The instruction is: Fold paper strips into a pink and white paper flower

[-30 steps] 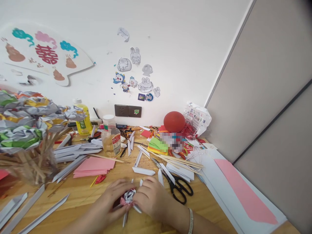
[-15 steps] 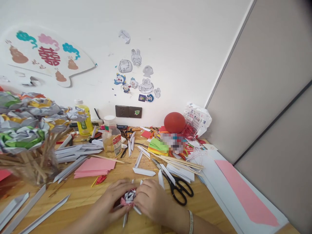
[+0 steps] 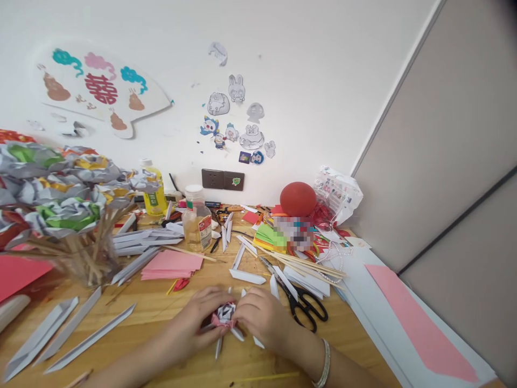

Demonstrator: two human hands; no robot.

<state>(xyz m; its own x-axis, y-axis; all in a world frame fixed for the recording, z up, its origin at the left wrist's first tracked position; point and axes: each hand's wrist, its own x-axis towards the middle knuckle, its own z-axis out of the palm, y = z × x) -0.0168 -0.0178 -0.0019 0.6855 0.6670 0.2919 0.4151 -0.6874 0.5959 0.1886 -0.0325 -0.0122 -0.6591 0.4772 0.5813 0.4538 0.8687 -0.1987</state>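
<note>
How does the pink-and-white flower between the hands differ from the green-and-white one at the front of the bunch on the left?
Colour: the pink flower has pink outer folds around a whitish middle; the green flower mixes green with whitish layers.
Size: the pink flower looks smaller and tighter, the green flower wider and more spread.
Place: the pink flower is between the hands, the green flower above sticks.
Both look like layered, creased paper.

One left hand (image 3: pixel 197 318) and one right hand (image 3: pixel 264 320) are holding one pink-white flower (image 3: pixel 223 312); one scissors (image 3: pixel 294 299), two bottles (image 3: pixel 196 223), one balloon (image 3: pixel 298 199) and one pink stack (image 3: pixel 172 264) are sharing one table (image 3: pixel 149 318). Two wall plates (image 3: pixel 212 179) are showing.
</note>
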